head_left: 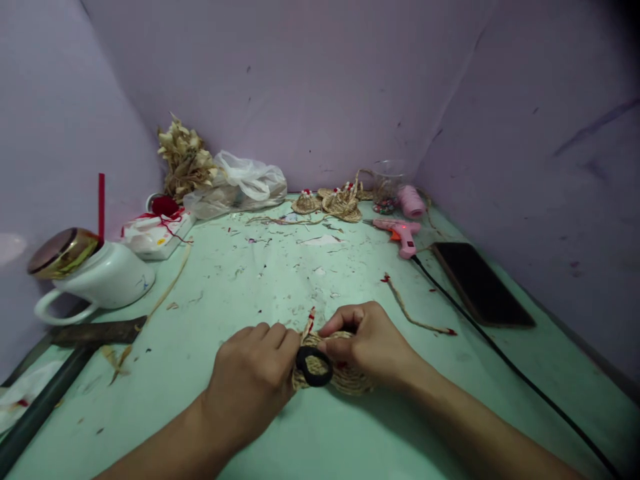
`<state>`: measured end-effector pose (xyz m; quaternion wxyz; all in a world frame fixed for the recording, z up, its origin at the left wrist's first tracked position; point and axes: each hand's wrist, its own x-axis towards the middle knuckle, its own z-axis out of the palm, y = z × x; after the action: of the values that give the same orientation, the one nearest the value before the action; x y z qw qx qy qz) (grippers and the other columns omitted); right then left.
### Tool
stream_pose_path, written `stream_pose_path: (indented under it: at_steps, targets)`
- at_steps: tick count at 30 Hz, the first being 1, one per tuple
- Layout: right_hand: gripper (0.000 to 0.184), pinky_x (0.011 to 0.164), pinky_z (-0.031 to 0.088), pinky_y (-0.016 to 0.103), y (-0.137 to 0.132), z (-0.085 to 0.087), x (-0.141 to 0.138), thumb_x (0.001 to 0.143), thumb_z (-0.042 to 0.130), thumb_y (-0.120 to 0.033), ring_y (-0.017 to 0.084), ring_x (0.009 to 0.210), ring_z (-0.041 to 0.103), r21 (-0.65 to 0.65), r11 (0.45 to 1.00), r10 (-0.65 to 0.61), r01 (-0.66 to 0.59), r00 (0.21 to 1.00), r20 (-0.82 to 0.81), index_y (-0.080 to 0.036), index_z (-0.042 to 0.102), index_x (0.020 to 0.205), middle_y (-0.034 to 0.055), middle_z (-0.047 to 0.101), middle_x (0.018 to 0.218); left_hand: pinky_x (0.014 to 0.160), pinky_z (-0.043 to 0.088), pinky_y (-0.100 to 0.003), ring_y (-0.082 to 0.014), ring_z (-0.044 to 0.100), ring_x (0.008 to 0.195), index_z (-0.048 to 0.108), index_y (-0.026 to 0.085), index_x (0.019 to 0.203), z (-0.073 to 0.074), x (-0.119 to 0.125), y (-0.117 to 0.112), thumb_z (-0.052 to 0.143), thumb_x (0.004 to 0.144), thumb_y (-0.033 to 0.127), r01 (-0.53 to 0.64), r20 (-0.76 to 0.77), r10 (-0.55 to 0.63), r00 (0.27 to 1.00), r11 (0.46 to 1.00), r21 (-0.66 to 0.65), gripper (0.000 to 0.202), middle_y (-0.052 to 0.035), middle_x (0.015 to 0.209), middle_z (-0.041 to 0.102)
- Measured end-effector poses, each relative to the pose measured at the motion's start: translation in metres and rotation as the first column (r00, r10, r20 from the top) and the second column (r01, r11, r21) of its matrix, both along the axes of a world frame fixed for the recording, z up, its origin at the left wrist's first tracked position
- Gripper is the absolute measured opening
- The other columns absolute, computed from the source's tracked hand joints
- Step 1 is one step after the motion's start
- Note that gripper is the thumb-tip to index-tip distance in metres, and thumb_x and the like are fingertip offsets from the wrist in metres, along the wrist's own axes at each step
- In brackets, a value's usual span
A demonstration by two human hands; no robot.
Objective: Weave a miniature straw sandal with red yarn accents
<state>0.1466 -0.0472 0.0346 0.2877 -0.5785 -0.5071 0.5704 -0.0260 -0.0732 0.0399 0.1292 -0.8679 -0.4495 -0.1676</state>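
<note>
Low at the front of the table, a woven straw piece [354, 381] with coiled rows is held between my two hands. My left hand [256, 368] is closed on its left side, with the fingertips hidden. Pinching its upper right part is my right hand [374, 341], thumb and index finger bent together. A black ring [303, 361], like a hair elastic, lies against the front of the piece between the hands. From the top a short straw end [311, 320] with red marks sticks up.
A pink glue gun [404, 232] with a black cord and a dark phone [483, 283] lie right; a loose straw cord [417, 319] lies nearer. Woven pieces [343, 203] and a plastic bag [245, 183] sit behind. A hammer [97, 333] and white mug [115, 277] are left.
</note>
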Motion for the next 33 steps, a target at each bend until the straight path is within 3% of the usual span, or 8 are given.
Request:
stream_pose_path:
  at_steps: [5, 12, 18, 23, 27, 30, 31, 33]
  targets:
    - [0.012, 0.039, 0.038, 0.018, 0.0, 0.004, -0.001, 0.052, 0.066, -0.013, 0.008, 0.038, 0.049, -0.068, 0.997, 0.019, -0.026, 0.996, -0.091, -0.014, 0.058, 0.06, -0.0038, 0.054, 0.043, 0.046, 0.032, -0.025, -0.0139, 0.049, 0.05, 0.055, 0.019, 0.063, 0.011, -0.008, 0.005, 0.045, 0.063, 0.009, 0.063, 0.044, -0.056, 0.997, 0.984, -0.165, 0.014, 0.0007, 0.055, 0.054]
    - [0.012, 0.038, 0.038, 0.019, 0.009, -0.006, 0.003, 0.055, 0.066, -0.015, 0.008, 0.039, 0.049, 0.068, 0.973, -0.221, 0.222, 0.975, -0.019, -0.014, 0.054, 0.059, -0.0015, 0.056, 0.048, 0.053, 0.04, -0.029, -0.0173, 0.053, 0.057, 0.06, 0.012, 0.084, 0.01, -0.004, -0.003, 0.043, 0.07, 0.01, 0.08, -0.083, -0.064, 0.994, 0.974, 0.21, 0.022, -0.0042, 0.061, 0.059]
    - [0.016, 0.041, 0.039, 0.018, 0.017, -0.004, 0.007, 0.056, 0.065, -0.01, 0.006, 0.041, 0.049, -0.055, 0.986, -0.164, 0.156, 0.97, -0.179, -0.012, 0.056, 0.07, -0.0035, 0.056, 0.051, 0.048, 0.037, -0.026, -0.0179, 0.057, 0.06, 0.061, 0.018, 0.076, 0.013, -0.023, 0.016, 0.046, 0.059, 0.01, -0.181, 0.069, 0.173, 0.983, 0.973, 0.142, 0.024, -0.0029, 0.063, 0.061]
    - [0.012, 0.042, 0.038, 0.019, 0.016, -0.003, 0.006, 0.057, 0.065, -0.012, 0.006, 0.042, 0.047, -0.095, 0.989, -0.137, 0.118, 0.963, -0.231, -0.012, 0.059, 0.067, -0.0029, 0.056, 0.052, 0.041, 0.027, -0.025, -0.0212, 0.057, 0.058, 0.064, 0.02, 0.078, 0.013, -0.033, 0.035, 0.045, 0.068, 0.015, -0.476, -0.083, 0.473, 0.877, 0.879, -0.023, 0.022, -0.0044, 0.065, 0.062]
    - [0.013, 0.042, 0.038, 0.019, 0.017, -0.003, 0.008, 0.055, 0.066, -0.013, 0.006, 0.041, 0.047, -0.106, 0.991, -0.111, 0.087, 0.963, -0.247, -0.011, 0.059, 0.065, -0.0027, 0.056, 0.051, 0.052, 0.038, -0.03, -0.0268, 0.056, 0.079, 0.065, 0.019, 0.086, 0.009, -0.038, 0.047, 0.044, 0.069, 0.016, -0.486, -0.187, 0.456, 0.87, 0.857, -0.173, 0.027, -0.0098, 0.079, 0.063]
    - [0.014, 0.044, 0.038, 0.019, 0.017, -0.005, 0.008, 0.056, 0.066, -0.016, 0.006, 0.043, 0.048, -0.081, 0.993, -0.104, 0.085, 0.958, -0.267, -0.011, 0.06, 0.067, -0.0017, 0.057, 0.053, 0.071, 0.041, -0.035, -0.0272, 0.051, 0.093, 0.064, 0.016, 0.094, 0.011, -0.037, 0.047, 0.045, 0.069, 0.016, -0.392, 0.072, 0.421, 0.904, 0.885, -0.251, 0.032, -0.0115, 0.097, 0.061]
    - [0.014, 0.044, 0.038, 0.019, 0.017, -0.006, 0.008, 0.056, 0.066, -0.017, 0.007, 0.044, 0.048, -0.075, 0.993, -0.103, 0.086, 0.958, -0.268, -0.011, 0.06, 0.067, -0.0014, 0.058, 0.053, 0.071, 0.042, -0.034, -0.0248, 0.053, 0.089, 0.063, 0.016, 0.095, 0.013, -0.034, 0.045, 0.046, 0.071, 0.02, -0.336, 0.231, 0.419, 0.878, 0.883, -0.327, 0.03, -0.0108, 0.098, 0.061]
    - [0.014, 0.044, 0.038, 0.02, 0.017, -0.007, 0.007, 0.056, 0.066, -0.017, 0.007, 0.045, 0.049, -0.069, 0.993, -0.106, 0.091, 0.962, -0.254, -0.012, 0.06, 0.068, -0.0011, 0.058, 0.054, 0.059, 0.043, -0.028, -0.0168, 0.055, 0.068, 0.063, 0.016, 0.093, 0.018, -0.026, 0.037, 0.048, 0.074, 0.031, -0.123, 0.528, 0.455, 0.717, 0.828, -0.547, 0.029, -0.0077, 0.086, 0.063]
